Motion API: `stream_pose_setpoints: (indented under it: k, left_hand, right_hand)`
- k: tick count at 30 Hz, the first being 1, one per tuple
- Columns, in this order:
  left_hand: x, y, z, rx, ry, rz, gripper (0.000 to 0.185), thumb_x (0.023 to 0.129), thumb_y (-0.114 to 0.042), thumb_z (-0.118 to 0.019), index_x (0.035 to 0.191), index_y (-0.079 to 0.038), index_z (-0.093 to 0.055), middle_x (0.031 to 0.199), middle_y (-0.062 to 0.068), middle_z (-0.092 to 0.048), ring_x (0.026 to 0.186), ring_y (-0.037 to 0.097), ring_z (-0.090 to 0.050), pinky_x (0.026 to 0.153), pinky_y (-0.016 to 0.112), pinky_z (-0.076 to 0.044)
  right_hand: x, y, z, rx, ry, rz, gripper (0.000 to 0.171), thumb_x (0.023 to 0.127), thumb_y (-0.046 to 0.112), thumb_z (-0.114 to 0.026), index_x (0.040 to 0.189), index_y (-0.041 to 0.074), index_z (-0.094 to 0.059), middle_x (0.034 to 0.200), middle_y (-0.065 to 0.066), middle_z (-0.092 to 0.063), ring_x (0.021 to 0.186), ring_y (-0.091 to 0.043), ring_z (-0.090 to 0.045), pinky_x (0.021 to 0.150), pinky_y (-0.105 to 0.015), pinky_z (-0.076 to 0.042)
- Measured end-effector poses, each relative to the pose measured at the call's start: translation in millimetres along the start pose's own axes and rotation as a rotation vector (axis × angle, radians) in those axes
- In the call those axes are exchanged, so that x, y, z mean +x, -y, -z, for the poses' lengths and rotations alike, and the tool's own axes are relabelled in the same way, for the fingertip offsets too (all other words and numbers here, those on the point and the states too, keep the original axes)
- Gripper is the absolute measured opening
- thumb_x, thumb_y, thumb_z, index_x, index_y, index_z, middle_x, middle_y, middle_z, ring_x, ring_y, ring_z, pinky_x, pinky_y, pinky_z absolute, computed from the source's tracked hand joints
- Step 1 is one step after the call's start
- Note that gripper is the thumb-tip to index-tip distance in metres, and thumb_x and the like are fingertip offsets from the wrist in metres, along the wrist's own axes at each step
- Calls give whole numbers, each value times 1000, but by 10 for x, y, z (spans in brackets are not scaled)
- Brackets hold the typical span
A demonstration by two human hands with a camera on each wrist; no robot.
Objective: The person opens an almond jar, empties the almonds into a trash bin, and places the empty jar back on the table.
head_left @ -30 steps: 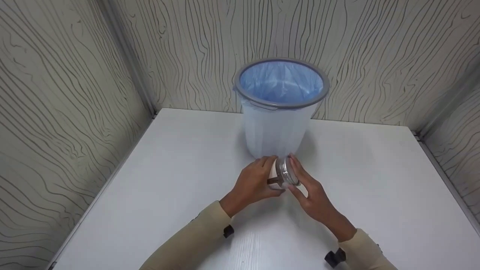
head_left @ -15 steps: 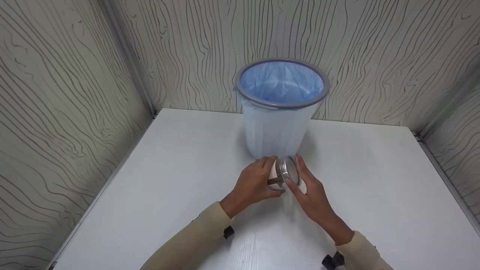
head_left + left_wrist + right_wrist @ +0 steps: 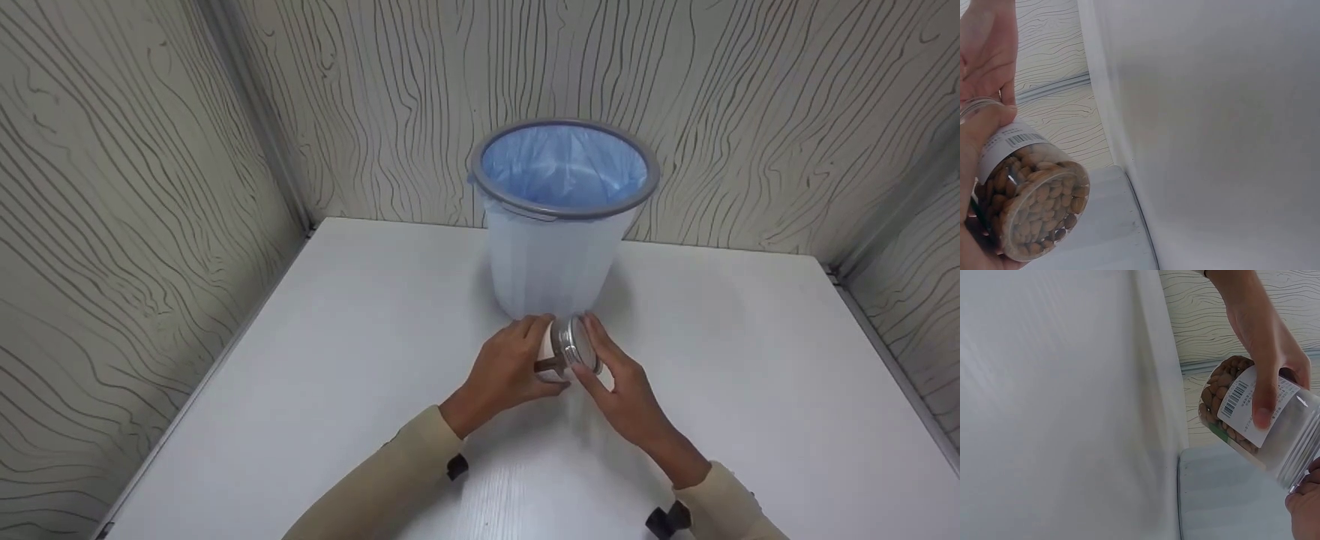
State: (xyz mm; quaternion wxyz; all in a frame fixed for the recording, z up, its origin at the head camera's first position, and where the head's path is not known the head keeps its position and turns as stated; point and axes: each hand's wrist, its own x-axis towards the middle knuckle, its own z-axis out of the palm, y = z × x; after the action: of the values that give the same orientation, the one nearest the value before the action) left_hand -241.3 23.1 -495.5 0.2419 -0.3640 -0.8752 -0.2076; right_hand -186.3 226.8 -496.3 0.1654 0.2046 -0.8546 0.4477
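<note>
Clear plastic jar (image 3: 559,352) of brown nuts (barcode label on its side), metal lid (image 3: 579,345) on, held tilted sideways.

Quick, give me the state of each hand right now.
Left hand: curled round the jar of nuts, gripping its body.
Right hand: fingers curled on the jar's metal lid, gripping it.

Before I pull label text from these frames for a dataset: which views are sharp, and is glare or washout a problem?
Head view: evenly lit and sharp, but the jar is small with a bright glint on its lid. Left wrist view: hazy, washed out. Right wrist view: barcode label crisp, bin wall overexposed.
</note>
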Motion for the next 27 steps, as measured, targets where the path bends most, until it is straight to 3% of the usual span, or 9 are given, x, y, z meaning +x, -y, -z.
stream_pose_setpoints:
  k: [9, 19, 23, 27]
  left_hand:
    - [-6, -15, 6, 0, 38, 14, 90, 74, -52, -85, 143, -7, -49, 129, 5, -64, 110, 14, -64, 95, 26, -53]
    - [6, -20, 7, -12, 33, 12, 89, 74, -51, -86, 143, -7, -50, 130, 5, -63, 111, 14, -64, 95, 26, -54]
    - [3, -20, 3, -2, 26, 9, 89, 74, -50, -86, 142, -7, -51, 129, 5, -64, 110, 15, -65, 93, 26, -54]
    - [7, -19, 6, 27, 19, -1, 88, 74, -51, -85, 142, -7, -50, 126, 5, -65, 108, 15, -66, 91, 25, -55]
  right_hand:
    - [-14, -94, 36, 13, 23, 172, 73, 96, 3, -66, 159, 4, -29, 163, -21, -27, 150, -30, -26, 117, -19, -22]
    - [-19, -157, 40, 39, 35, 315, 78, 91, -11, -64, 158, -2, -26, 161, -29, -24, 152, -30, -23, 119, -22, -21]
    - [-32, -144, 4, 14, 8, 310, 78, 89, -10, -65, 157, -3, -27, 163, -25, -24, 151, -34, -24, 120, -22, -21]
    - [-56, -72, -47, 23, -30, 202, 74, 95, -3, -63, 159, 1, -27, 166, -15, -21, 151, -34, -23, 118, -19, -22]
